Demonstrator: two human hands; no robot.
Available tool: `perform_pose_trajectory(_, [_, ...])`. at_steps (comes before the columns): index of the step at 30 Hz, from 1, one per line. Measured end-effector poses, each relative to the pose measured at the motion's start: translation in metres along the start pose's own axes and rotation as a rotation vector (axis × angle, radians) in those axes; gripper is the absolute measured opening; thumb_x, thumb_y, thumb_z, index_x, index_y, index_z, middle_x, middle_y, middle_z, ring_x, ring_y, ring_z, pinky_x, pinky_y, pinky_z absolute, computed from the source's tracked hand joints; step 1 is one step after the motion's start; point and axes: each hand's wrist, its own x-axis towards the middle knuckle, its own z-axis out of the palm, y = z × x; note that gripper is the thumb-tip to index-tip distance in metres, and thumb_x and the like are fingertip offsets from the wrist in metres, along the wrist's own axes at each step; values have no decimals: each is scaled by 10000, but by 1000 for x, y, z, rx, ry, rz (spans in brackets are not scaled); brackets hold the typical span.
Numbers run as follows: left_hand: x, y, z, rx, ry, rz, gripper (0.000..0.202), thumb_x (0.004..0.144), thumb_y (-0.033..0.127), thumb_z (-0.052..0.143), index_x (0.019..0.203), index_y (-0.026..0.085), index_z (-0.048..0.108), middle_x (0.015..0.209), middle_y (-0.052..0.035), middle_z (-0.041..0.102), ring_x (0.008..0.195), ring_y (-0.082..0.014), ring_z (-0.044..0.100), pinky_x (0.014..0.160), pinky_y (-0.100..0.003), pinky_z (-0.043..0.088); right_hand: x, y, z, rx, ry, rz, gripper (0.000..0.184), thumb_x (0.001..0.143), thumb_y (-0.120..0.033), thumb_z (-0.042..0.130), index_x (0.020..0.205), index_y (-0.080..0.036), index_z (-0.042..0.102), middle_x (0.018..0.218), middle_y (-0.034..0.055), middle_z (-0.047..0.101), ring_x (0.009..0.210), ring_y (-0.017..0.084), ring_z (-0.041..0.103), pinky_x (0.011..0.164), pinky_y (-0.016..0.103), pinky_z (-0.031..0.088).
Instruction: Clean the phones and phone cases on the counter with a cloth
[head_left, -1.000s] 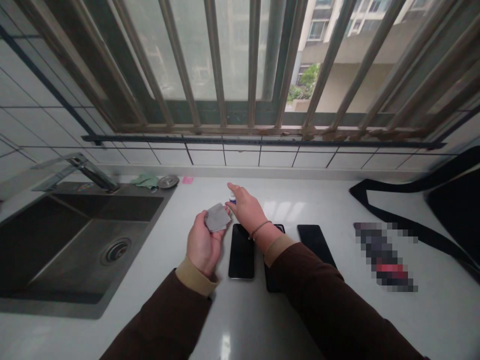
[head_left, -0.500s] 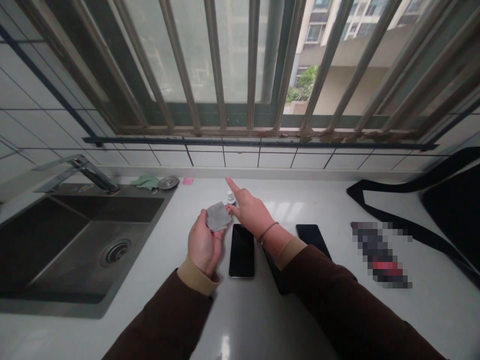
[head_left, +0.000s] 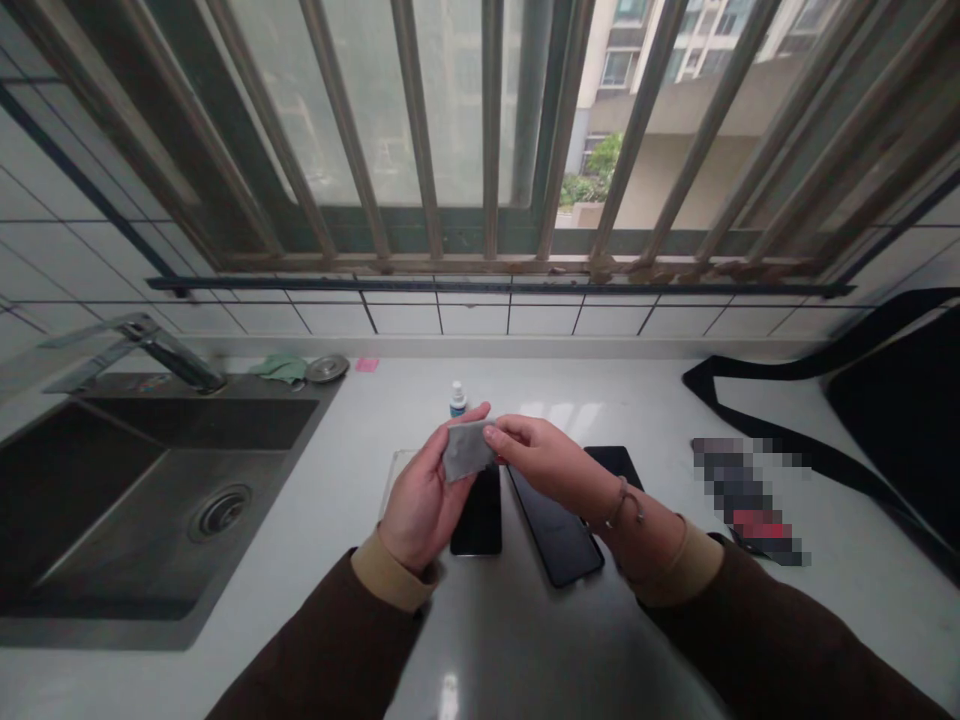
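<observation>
My left hand [head_left: 421,497] and my right hand [head_left: 541,459] both pinch a small grey cloth [head_left: 466,449] and hold it above the white counter. Directly below lie three dark phones: one [head_left: 478,520] partly under my left hand, one [head_left: 556,527] under my right wrist, and a third [head_left: 616,461] behind my right hand. A small white bottle with a blue label [head_left: 457,399] stands upright on the counter just beyond the cloth, untouched.
A steel sink [head_left: 142,490] with a tap [head_left: 150,345] fills the left. A green rag [head_left: 277,368] and a drain stopper [head_left: 327,368] lie behind it. A black bag with straps [head_left: 885,400] and a blurred-out item [head_left: 750,500] sit at right. Barred window behind.
My right hand drew back from the small bottle, leaving it standing, and came to the cloth. Both hands now grip the cloth, nearer to me and over the phones.
</observation>
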Motion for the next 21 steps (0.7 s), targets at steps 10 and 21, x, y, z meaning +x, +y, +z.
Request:
perform_pose_trajectory(10, [-1,10,-13,942,131,182,369,981,531,686,1148,223,803,1114,-142,792,1088,-341,704,1043,-464,507,-47,28,4,450,308,195,420,926,-626,772,949,-208,743,970,46,699,935,222,632,892,383,572])
perform_pose_trajectory(21, [-23,29,-34,2328,406,-118,651,969,616,623,1420,148,598,1165,-266,675,1077,-463,675,804,-492,548,-63,50,6,333,123,287,419,984,-630,688,975,-211,712,934,30,654,875,196,607,851,384,566])
